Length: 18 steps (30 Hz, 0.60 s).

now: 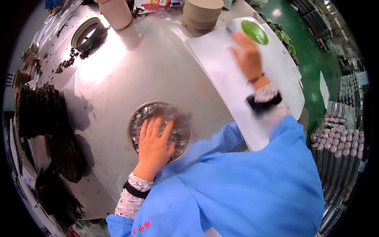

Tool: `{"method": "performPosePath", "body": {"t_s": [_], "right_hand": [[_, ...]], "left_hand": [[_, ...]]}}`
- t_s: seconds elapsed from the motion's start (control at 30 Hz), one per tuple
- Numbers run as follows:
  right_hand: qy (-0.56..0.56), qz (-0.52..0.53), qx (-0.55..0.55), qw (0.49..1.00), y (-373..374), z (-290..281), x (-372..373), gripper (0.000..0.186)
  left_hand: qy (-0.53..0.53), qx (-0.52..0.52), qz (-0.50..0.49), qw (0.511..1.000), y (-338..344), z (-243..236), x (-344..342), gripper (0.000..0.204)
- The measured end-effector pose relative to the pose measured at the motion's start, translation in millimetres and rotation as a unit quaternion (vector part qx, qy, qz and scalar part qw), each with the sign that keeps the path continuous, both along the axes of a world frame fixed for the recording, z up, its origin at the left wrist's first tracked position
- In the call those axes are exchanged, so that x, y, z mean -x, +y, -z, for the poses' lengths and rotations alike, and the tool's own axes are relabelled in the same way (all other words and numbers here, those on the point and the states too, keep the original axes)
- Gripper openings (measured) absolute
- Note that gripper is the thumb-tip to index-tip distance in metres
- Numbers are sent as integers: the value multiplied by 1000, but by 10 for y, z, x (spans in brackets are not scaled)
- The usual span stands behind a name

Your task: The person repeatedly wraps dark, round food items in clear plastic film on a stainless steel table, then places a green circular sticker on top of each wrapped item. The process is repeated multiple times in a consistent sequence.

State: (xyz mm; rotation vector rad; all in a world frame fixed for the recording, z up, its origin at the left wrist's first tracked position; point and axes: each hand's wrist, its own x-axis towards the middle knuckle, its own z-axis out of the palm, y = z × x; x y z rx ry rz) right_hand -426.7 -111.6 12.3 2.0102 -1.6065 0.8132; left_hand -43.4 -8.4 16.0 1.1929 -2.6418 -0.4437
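Observation:
My left hand [154, 144] lies with its fingers spread on a round, shallow container [130, 136]. Clear crinkled plastic film [179, 136] covers the dark contents, which I cannot make out. Farther off to the right, my right hand [246, 55] is blurred by motion above a white sheet [244, 98]. Its thumb stands apart from the other fingers, and nothing shows between them. Close beside its fingers, a round green label [254, 32] with a small white patch rests on the white sheet.
Stacks of dark, dried seaweed-like sheets [41, 112] stand at the left. Toward the back are a metal ring [87, 34] among dark flakes, a pale cylinder [116, 14] and a pile of beige discs [202, 14]. Wrapped rolls [339, 146] stand on the right.

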Motion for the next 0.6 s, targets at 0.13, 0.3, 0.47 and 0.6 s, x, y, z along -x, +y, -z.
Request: {"method": "performPosePath", "body": {"t_s": [0.13, 0.3, 0.47, 0.6], "right_hand": [[164, 184, -94, 965, -324, 416, 1020, 52], [164, 216, -174, 947, -506, 479, 1047, 27], [204, 296, -231, 904, -659, 152, 1154, 15], [191, 251, -193, 929, -620, 41, 918, 21]], "left_hand": [[3, -2, -4, 1000, -16, 44, 8, 61], [14, -7, -8, 1000, 10, 14, -19, 60], [46, -9, -9, 999, 4, 22, -48, 56], [36, -5, -10, 999, 34, 83, -105, 50]]}}
